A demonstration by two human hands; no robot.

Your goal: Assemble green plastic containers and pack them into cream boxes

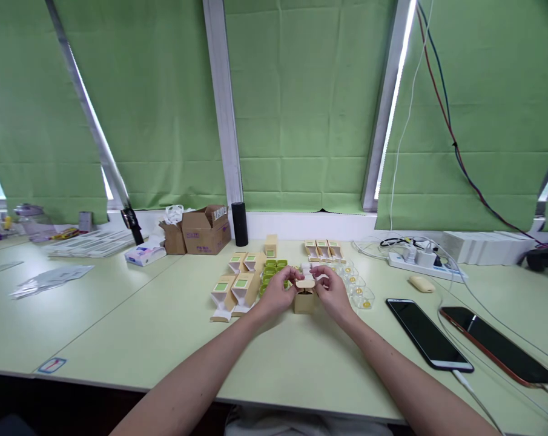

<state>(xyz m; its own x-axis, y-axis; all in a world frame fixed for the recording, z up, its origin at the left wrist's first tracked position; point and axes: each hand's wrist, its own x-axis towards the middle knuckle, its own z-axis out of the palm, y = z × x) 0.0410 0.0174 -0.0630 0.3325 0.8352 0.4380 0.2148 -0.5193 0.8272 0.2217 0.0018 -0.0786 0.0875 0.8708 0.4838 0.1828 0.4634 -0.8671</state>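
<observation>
A small brown cardboard box (304, 304) stands upright on the table in front of me, its top flap raised. My left hand (279, 292) pinches the box's upper left side, fingers bent. On the other side, my right hand (332, 292) grips the upper right edge with thumb and fingertips. The box's inside is mostly hidden. Left of my hands are several like boxes (245, 286) with open flaps and green labels, and green cups (265, 280) partly behind my left hand. Clear plastic cups with yellow centres (365, 298) sit beside my right hand.
Three open boxes (323, 249) and one upright box (270, 245) stand farther back. A black cylinder (240, 224) and a larger carton (206, 230) are by the wall. To the right lie two phones (430, 333) with cables, an earphone case (421, 284) and a power strip (425, 266).
</observation>
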